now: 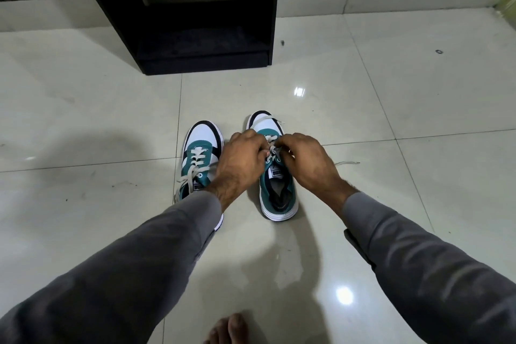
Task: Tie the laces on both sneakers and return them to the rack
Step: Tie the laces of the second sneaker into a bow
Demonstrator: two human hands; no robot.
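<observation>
Bare toes [231, 327] on glossy pale tiles [391, 109], both hands [243, 159] pinching laces [272, 145], black rack [190, 14] by wall.

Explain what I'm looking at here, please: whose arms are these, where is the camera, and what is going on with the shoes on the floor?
There is no machine here. A person wears one wide-angle camera on the head, looking forward and down, so the two grey-sleeved arms reaching in from the bottom are the wearer's own. A bare foot shows at the bottom edge.

Two teal, white and black sneakers stand side by side on the pale tiled floor, toes pointing away. Both hands are on the right sneaker: the left hand and right hand pinch its white laces over the tongue, partway through tying. The left sneaker looks laced, with its lace ends hanging loose. Behind them stands the black rack, its lower shelves looking empty.
</observation>
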